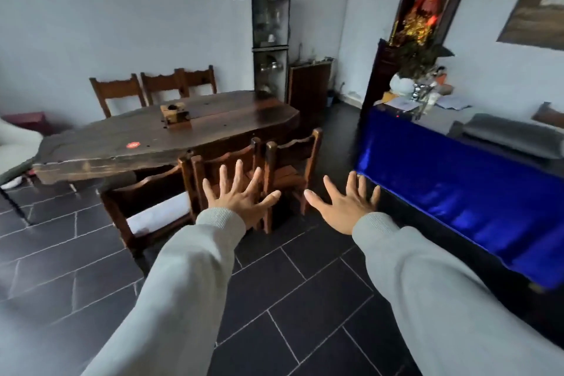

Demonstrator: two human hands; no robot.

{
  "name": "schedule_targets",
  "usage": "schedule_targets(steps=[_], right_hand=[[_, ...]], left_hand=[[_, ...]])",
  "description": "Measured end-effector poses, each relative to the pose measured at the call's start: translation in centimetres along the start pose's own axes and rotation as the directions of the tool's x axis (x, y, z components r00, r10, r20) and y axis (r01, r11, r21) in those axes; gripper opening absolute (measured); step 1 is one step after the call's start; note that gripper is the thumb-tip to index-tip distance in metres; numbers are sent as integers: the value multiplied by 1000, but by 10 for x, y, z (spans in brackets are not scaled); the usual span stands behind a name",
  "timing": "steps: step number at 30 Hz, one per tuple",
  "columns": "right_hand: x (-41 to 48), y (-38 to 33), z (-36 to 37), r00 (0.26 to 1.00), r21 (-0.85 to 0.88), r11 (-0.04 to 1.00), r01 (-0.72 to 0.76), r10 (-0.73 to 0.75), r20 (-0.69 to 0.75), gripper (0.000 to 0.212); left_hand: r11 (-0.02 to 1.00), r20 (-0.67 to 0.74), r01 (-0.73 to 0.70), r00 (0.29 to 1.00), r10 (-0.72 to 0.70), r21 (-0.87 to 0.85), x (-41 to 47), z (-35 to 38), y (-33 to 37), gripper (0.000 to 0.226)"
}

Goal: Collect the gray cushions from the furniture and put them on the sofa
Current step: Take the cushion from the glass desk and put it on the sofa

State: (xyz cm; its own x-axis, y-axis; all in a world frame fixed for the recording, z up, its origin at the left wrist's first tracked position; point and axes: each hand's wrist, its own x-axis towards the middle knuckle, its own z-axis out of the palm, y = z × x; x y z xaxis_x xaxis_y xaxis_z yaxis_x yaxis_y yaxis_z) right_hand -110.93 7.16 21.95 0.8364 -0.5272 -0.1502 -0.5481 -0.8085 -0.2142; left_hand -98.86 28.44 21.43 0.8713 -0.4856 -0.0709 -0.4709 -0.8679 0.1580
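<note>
A gray cushion [512, 135] lies flat on top of the long sideboard draped in shiny blue cloth [464, 201] at the right. My left hand [241, 195] and my right hand [345, 204] are stretched out in front of me over the dark tiled floor, fingers spread, holding nothing. Both are well short of the cushion, which is up and to the right of my right hand. No sofa can be made out for certain; a pale upholstered edge [15, 140] shows at the far left.
A dark wooden dining table [171, 134] with wooden chairs [283, 162] around it stands ahead and left. A glass cabinet [270, 40] fills the far corner. A lit shrine [424, 9], a vase and papers sit at the sideboard's far end.
</note>
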Motion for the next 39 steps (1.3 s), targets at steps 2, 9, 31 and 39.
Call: schedule_targets(steps=[2, 9, 31, 39], right_hand=[[-1, 59, -24, 992, 1, 993, -121, 121, -20, 107], [5, 226, -74, 872, 69, 878, -474, 479, -99, 107], [223, 458, -178, 588, 156, 602, -783, 798, -129, 100], [349, 582, -209, 595, 189, 609, -770, 793, -129, 93]], left_hand=[[994, 9, -112, 994, 112, 8, 22, -4, 67, 91], [908, 86, -416, 907, 411, 42, 95, 9, 275, 86], [726, 175, -675, 705, 687, -132, 387, 27, 577, 89], [758, 167, -648, 742, 649, -70, 530, 54, 691, 90]])
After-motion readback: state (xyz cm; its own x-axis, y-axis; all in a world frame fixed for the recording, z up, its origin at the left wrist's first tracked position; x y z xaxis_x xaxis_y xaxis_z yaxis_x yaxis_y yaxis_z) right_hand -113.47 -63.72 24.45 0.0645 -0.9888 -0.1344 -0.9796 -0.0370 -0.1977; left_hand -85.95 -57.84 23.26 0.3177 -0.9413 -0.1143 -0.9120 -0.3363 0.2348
